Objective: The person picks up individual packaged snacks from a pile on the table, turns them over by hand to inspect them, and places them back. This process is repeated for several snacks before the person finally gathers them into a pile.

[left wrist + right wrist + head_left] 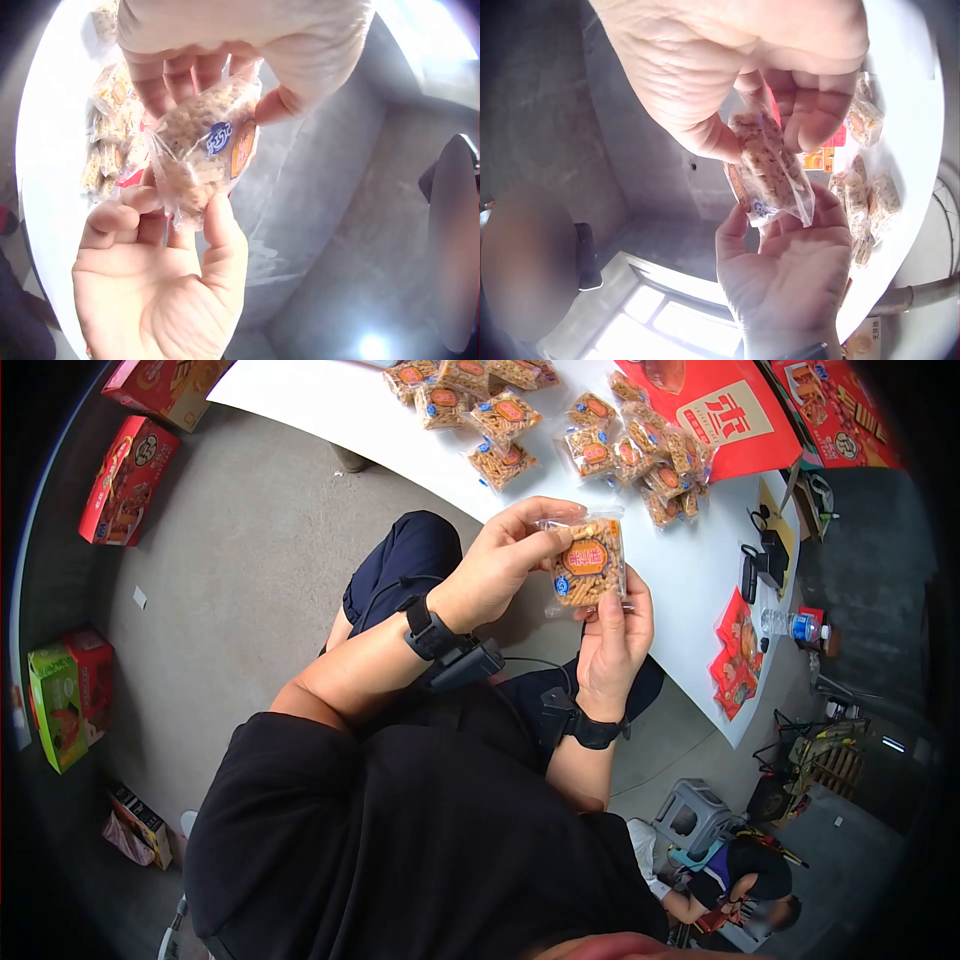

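A clear-wrapped, crunchy golden snack with an orange label and a blue logo is held up between both hands. My left hand pinches its upper left side, thumb across the front of the wrapper. From below, my right hand pinches the lower edge, thumb in front and fingers behind. The left wrist view shows the snack tilted between the left hand above and the right hand below. The right wrist view shows its narrow side. Two groups of similar wrapped snacks lie on the white table.
A red bag lies behind the right group of snacks, beside a red box. Red packets and a water bottle are at the right. Boxes stand left on the floor. Another person sits at lower right.
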`<state>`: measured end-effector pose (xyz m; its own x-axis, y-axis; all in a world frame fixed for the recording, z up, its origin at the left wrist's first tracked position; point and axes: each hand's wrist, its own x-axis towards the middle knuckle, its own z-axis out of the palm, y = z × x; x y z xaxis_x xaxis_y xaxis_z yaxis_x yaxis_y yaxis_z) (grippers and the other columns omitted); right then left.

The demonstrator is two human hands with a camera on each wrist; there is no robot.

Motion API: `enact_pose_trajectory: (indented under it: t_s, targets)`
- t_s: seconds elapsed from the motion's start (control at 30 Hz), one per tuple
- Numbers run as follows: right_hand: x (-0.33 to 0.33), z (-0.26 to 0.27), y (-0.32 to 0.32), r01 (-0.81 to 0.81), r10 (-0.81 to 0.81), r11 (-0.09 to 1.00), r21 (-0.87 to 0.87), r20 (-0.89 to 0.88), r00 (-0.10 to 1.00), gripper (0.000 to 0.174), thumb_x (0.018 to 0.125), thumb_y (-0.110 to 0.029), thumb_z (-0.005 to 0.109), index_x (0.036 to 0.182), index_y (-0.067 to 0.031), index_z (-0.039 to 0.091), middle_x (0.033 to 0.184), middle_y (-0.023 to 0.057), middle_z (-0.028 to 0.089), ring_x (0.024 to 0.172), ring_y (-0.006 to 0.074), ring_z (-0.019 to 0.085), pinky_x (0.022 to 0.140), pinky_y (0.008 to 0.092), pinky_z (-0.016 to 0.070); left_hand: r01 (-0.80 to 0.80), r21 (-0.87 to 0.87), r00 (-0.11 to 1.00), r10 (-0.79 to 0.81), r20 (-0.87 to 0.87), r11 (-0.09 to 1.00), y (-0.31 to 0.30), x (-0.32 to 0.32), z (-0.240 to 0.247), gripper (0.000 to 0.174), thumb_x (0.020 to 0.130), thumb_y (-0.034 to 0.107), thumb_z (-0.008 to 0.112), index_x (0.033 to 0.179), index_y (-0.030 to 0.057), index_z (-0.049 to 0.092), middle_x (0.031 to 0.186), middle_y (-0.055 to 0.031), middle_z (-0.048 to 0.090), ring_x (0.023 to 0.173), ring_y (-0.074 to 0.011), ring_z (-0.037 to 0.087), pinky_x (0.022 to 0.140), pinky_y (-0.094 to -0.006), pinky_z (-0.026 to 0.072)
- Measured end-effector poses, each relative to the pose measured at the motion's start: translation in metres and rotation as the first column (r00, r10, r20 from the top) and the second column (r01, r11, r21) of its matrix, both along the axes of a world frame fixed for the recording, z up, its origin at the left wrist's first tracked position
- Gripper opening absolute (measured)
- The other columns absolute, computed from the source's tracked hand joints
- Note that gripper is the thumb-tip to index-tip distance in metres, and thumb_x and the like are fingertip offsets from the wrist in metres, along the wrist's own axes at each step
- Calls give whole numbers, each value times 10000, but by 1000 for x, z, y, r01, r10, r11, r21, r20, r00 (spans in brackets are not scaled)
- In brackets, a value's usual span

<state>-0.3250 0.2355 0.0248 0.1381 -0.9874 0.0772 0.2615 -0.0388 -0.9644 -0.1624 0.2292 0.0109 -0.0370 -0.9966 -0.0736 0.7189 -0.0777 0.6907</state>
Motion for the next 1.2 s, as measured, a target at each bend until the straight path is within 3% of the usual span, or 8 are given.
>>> enact_pose_trajectory:
  t_s: [0.2,0.5,0.6,0.67,0.7,0.83,1.0,1.2]
  targets:
    - [1,3,0,-6,5,1000,15,63,998,456,948,-220,590,1271,66,441,1086,111,592,866,127,574,688,244,463,9,85,997,-3,-79,996,3,-2,2,281,928,111,565,1199,36,578,1108,-42,617,970,-82,580,775,-224,479]
    - [9,6,-1,99,-108,992,-84,-110,988,403,871,-62,680,1204,47,482,1158,89,557,1002,124,565,869,282,489,-32,143,998,24,62,989,4,-9,8,461,951,240,571,1355,64,435,1258,-89,526,1084,-146,559,880,-295,481]
    - [7,2,-3,166,-276,930,-328,-327,904,384,831,0,681,1185,9,531,1156,99,558,1026,179,571,887,309,482,178,132,960,-143,-239,975,3,-2,6,559,964,350,533,1413,74,346,1299,-106,495,1154,-191,533,938,-345,463]
    - [4,3,-4,17,-474,779,-627,-570,671,398,764,64,676,1138,-46,596,1172,120,556,1073,250,552,917,346,464,199,149,942,-147,-301,969,3,1,9,570,968,380,511,1419,75,340,1291,-108,500,1164,-204,531,956,-358,455]
    - [4,2,-2,-7,-474,774,-633,-586,657,444,712,97,661,1118,-81,634,1273,156,504,1135,306,492,929,371,448,221,163,920,-150,-361,961,3,2,10,583,972,410,489,1424,77,333,1282,-110,506,1173,-217,529,975,-371,448]
    - [9,-1,3,-69,-480,750,-658,-612,629,540,710,96,655,1214,-86,589,1419,181,368,1169,319,435,936,392,431,161,60,946,-137,-295,985,1,4,7,529,989,313,464,1444,92,309,1312,-136,506,1190,-233,529,999,-388,438]
    - [7,-5,2,-40,-484,751,-659,-591,646,614,711,93,664,1283,-82,528,1418,178,367,1158,313,449,948,398,424,142,-23,942,-143,-302,990,2,6,10,503,982,134,395,1467,109,267,1380,-189,472,1245,-262,503,1027,-419,426]
    - [9,-7,1,-33,-474,757,-653,-582,661,647,711,79,686,1312,-73,499,1418,178,362,1156,306,463,949,394,427,115,-36,959,-121,-255,993,2,6,12,510,980,130,395,1471,117,257,1376,-185,475,1226,-278,521,1022,-437,432]
